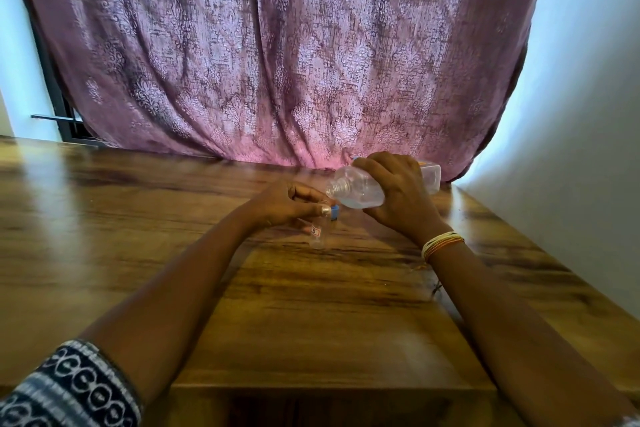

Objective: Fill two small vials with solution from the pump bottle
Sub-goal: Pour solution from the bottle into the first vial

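Note:
My right hand (pixel 398 194) grips a clear plastic bottle (pixel 356 189) tipped on its side, threaded neck pointing left, with no pump head on it. Clear liquid lies in its lower side. My left hand (pixel 287 204) holds a small clear vial (pixel 318 234) with a white label, upright on the wooden table (pixel 311 305), just below the bottle's mouth. A small blue cap (pixel 335 212) shows right behind the vial, next to my left thumb. A second vial is not visible.
A purple patterned curtain (pixel 277 52) hangs down to the table's far edge. A pale wall (pixel 588 114) runs close along the table's right side. My right wrist wears thread bangles (pixel 441 243).

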Tool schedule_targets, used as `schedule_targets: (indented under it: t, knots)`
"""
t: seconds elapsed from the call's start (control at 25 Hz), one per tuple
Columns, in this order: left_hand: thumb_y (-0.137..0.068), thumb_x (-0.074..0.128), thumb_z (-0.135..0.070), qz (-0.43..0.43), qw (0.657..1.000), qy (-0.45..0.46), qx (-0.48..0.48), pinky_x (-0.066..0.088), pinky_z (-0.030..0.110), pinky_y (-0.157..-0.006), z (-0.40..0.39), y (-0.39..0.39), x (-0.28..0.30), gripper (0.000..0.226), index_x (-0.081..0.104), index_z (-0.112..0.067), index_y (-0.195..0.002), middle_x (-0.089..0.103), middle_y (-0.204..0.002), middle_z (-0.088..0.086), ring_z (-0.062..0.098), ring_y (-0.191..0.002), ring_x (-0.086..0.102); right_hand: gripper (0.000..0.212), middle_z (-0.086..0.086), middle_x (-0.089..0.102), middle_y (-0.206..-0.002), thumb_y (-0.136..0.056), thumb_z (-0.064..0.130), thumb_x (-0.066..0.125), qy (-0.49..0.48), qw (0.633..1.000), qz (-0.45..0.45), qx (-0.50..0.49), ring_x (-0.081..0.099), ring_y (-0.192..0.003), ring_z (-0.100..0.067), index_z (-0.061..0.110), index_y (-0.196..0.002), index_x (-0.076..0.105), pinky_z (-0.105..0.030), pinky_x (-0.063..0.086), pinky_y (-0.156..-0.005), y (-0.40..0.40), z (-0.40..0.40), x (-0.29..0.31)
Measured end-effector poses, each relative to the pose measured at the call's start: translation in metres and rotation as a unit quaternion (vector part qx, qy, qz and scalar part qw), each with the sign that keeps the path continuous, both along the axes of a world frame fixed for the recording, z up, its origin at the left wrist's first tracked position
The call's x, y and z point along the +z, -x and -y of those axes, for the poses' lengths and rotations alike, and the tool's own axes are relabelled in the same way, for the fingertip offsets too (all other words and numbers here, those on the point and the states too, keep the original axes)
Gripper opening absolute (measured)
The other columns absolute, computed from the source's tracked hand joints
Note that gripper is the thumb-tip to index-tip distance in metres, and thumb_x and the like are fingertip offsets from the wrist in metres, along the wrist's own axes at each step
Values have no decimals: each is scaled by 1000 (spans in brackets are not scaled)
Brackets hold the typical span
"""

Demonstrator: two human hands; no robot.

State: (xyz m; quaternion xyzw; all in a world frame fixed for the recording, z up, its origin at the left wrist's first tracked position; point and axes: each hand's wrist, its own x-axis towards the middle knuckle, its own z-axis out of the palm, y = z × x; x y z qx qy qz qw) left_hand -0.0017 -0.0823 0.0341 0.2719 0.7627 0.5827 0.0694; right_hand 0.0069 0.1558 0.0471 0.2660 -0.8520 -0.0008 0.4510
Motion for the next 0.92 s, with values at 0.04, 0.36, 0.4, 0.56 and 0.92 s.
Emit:
schedule_targets:
  t: [0.04,0.36,0.4,0.56,0.92]
  knots:
    - [-81,70,-8,1,1000,-2,-1,58,21,-58,0,1,-1,15,73,-16,-94,74,-93,3,12,-71,72,51,-5,64,-110,-78,51,62,0,1000,-3,0,59,-100,-25,19,-118,59,-40,38,-86,0,1,0]
    - [-80,72,-11,-6,1000,1,3,59,22,-60,2,0,-1,14,73,-20,-90,75,-93,2,13,-74,73,53,-6,64,-111,-78,52,62,-9,1000,-8,-4,60,-102,-26,18,-118,60,-40,38,-88,-2,2,1]
    - [-80,72,-12,-8,1000,2,4,59,23,-62,2,1,-1,14,73,-21,-89,75,-95,4,14,-76,73,53,-6,64,-111,-78,52,62,-11,1000,-10,-5,60,-102,-26,18,-118,60,-40,38,-88,-2,1,1]
    - [-79,73,-11,-6,1000,2,6,58,22,-60,1,1,-1,15,73,-18,-92,75,-86,-1,12,-71,73,52,-7,64,-112,-78,50,64,-14,1000,-16,-3,60,-102,-27,19,-119,58,-40,38,-88,-1,2,1]
    - [-81,71,-9,-13,1000,9,6,59,22,-61,1,0,0,14,71,-18,-92,74,-81,-5,8,-67,72,49,-5,64,-111,-79,50,64,-24,999,-22,-14,60,-101,-26,20,-118,59,-41,38,-87,0,1,2]
